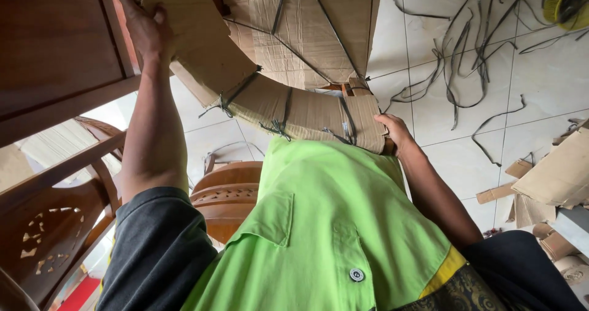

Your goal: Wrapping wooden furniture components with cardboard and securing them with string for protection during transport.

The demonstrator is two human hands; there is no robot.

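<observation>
Green shirt front (331, 225) fills the bottom of the view, black sleeves either side; person bent close over the work.

Cardboard-wrapped piece (288, 71): large, curved rim, corrugated sheets bound on with dark straps (276, 127). Sits straight ahead at 12 o'clock, its lower edge touching the shirt.

Left hand (146, 31), at 10 o'clock: fingers curled over the upper edge of the wrap, closed on the cardboard. Right hand (396, 133), at 1 o'clock: closed round the rim's lower corner, thumb on the face, fingers hidden behind.

Handling, as I judge it: stiff and probably weighty underneath, likely wooden furniture like the carved chairs (55, 225) at 8 o'clock. Outer skin soft, creased, already torn in spots; it could slip or tear if gripped alone. Straps look thin and would bite into fingers. Best hold is the solid rim through the card, hands spread well apart, much as now.

Around: loose strap offcuts (466, 65) on the tiled floor (552, 77) at 2 o'clock, cardboard scraps (552, 176) at 3 o'clock, brown wooden panel (55, 41) at 10 o'clock beside the left forearm.
</observation>
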